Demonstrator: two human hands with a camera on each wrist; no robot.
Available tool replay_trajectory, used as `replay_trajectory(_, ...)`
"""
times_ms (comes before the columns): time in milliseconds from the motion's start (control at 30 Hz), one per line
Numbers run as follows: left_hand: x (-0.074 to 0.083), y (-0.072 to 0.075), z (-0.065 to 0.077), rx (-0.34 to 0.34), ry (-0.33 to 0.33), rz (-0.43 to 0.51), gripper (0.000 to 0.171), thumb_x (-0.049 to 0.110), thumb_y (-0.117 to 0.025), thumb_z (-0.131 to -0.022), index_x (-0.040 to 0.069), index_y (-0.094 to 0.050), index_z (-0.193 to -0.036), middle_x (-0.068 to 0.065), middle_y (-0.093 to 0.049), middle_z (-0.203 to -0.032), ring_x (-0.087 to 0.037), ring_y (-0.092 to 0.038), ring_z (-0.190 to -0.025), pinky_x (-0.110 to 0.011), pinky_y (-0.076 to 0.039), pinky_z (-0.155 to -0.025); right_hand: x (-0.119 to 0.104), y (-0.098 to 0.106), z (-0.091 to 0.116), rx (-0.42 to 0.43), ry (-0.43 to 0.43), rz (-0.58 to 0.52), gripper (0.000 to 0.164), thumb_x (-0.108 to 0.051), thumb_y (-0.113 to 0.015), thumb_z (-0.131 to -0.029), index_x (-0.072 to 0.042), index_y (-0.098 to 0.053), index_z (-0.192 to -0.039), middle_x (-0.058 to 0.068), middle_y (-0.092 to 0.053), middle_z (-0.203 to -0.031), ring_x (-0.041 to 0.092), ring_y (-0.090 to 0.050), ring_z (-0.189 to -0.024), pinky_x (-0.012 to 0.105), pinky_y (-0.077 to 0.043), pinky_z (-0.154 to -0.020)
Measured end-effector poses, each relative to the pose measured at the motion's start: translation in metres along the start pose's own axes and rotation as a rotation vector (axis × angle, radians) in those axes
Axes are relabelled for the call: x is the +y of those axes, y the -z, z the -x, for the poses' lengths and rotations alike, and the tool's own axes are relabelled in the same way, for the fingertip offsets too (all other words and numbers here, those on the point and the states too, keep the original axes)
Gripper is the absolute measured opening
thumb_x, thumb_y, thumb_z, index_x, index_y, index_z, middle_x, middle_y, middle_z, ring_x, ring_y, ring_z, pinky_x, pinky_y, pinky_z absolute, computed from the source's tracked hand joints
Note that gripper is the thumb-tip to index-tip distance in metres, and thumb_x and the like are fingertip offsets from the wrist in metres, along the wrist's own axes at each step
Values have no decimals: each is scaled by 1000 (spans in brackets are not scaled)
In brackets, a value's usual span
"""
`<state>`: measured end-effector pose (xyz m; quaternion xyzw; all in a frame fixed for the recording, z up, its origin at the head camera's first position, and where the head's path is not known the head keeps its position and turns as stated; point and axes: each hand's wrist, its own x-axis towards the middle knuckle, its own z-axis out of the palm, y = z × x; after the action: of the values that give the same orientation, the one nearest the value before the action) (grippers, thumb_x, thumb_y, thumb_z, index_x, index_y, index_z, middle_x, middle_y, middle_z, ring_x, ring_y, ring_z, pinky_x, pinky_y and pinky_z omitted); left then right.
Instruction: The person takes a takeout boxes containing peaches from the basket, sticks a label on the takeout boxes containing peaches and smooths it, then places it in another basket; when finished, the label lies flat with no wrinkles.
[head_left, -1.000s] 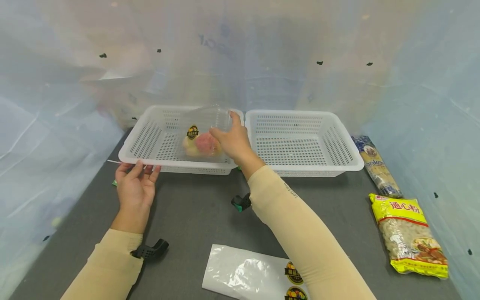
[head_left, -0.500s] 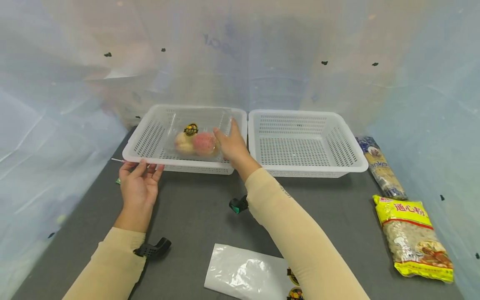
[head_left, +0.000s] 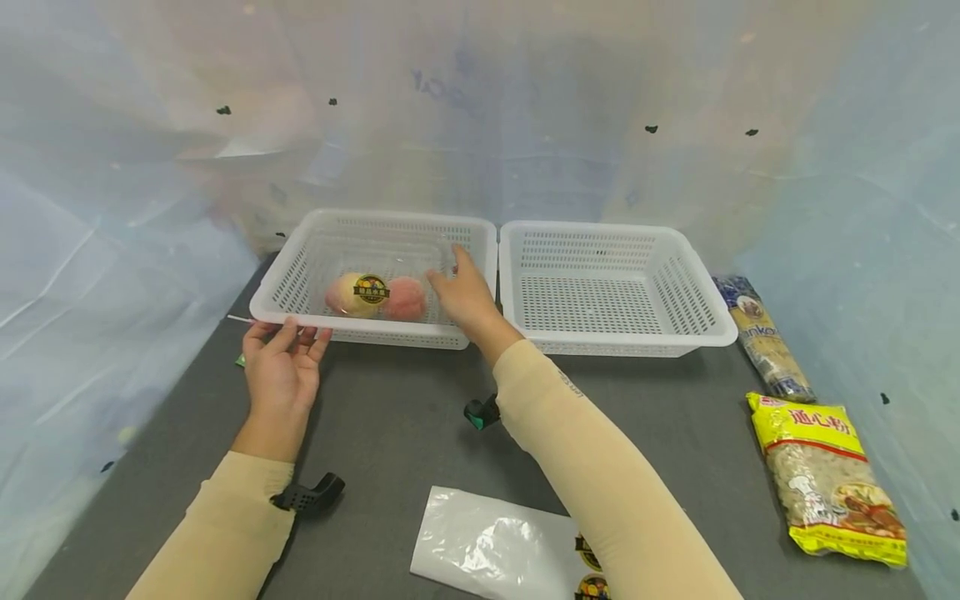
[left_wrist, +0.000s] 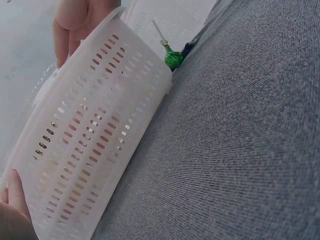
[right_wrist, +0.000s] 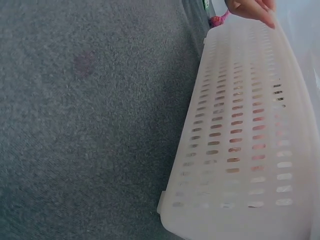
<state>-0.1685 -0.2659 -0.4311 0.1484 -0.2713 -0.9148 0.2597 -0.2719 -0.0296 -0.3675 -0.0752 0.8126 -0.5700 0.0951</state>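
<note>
My left hand [head_left: 283,379] grips the front rim of the left white plastic basket [head_left: 390,335] near its front left corner. In the right wrist view its fingers [right_wrist: 250,9] are at that rim. A clear plastic fruit box [head_left: 405,250] with two peach-like fruits [head_left: 405,298] and a dark round label [head_left: 371,289] lies low inside this basket. My right hand [head_left: 471,296] holds the right end of the box, thumb over its near side. Some of its fingers are hidden. The fruits show faintly through the basket slots in both wrist views.
A second white basket [head_left: 592,292] stands close on the right with nothing in it. Right of it lie a blue-and-tan packet [head_left: 765,337] and a yellow pasta bag [head_left: 828,479]. A white plastic sheet [head_left: 491,542] with round labels lies at the front. A green-wrapped lollipop [left_wrist: 173,58] shows in the left wrist view.
The fruit box has come down into the left basket, shifting left and tipping from raised to nearly flat, with my right hand on its right end. My left hand stays at the rim.
</note>
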Motion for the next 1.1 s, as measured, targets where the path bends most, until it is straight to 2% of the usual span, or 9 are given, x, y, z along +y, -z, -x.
replay_trajectory(133,1,0,0,-1,-2,-5,34,-5,-58,-109,12,-40,-133,-19,-41,-147,-25,-59,-88,-39,-65,-75,-1,-2,-3,-10,16,70,69,-31,-51,-118,-15,-17,-176,13,-30,-176,32,-35,-157,48,-32,-124)
replay_trajectory(233,1,-1,1,-3,2,-6,34,-5,-58,-109,12,-40,-133,-19,-42,-146,-24,-59,-88,-39,-65,-75,-3,-5,-5,-13,-19,119,69,-35,-48,-118,-15,-15,-176,10,-23,-179,33,-37,-156,46,-47,-114)
replay_trajectory(300,1,-1,2,-1,10,3,35,-6,-58,-109,12,-40,-133,-18,-43,-145,-25,-60,-87,-39,-65,-75,-6,-5,-6,-7,-56,134,71,-37,-47,-118,-15,-12,-176,14,-27,-177,35,-52,-144,43,-59,-97)
replay_trajectory(367,1,-2,2,-1,14,8,34,-6,-57,-109,12,-40,-133,-18,-44,-145,-25,-60,-87,-40,-65,-75,-8,-6,-7,2,-87,138,72,-37,-47,-118,-15,-9,-176,19,-33,-173,35,-65,-126,40,-63,-80)
replay_trajectory(400,1,-2,2,0,16,12,34,-6,-57,-109,12,-40,-132,-18,-44,-144,-25,-60,-86,-40,-65,-75,-8,-6,-7,7,-95,142,73,-36,-47,-119,-14,-7,-176,22,-36,-171,36,-68,-118,40,-63,-78)
replay_trajectory(533,2,-3,3,-2,22,27,34,-7,-58,-109,12,-41,-131,-19,-46,-141,-25,-61,-85,-41,-65,-74,-9,-4,-6,10,-83,209,76,-23,-51,-117,-9,-4,-175,25,-37,-169,37,-64,-127,44,-58,-95)
replay_trajectory(667,2,-5,5,-18,21,9,36,-6,-59,-109,12,-41,-133,-19,-47,-143,-25,-61,-87,-41,-65,-75,-8,-3,-5,-9,-46,276,83,-22,-60,-113,-6,-7,-175,24,-37,-170,39,-43,-151,49,-40,-120)
replay_trajectory(867,4,-5,6,-19,12,-31,37,-4,-59,-109,13,-40,-136,-19,-44,-147,-24,-60,-90,-40,-65,-78,-6,-4,-5,-57,-29,329,79,-27,-63,-112,-7,-18,-174,19,-34,-173,39,-33,-157,52,-26,-127)
replay_trajectory(1100,4,-3,6,-18,16,-22,38,-4,-59,-109,13,-39,-137,-18,-42,-149,-23,-61,-89,-39,-65,-78,-5,-4,-6,-145,-40,320,71,-25,-57,-114,-15,-22,-175,13,-33,-174,32,-38,-156,49,-30,-125)
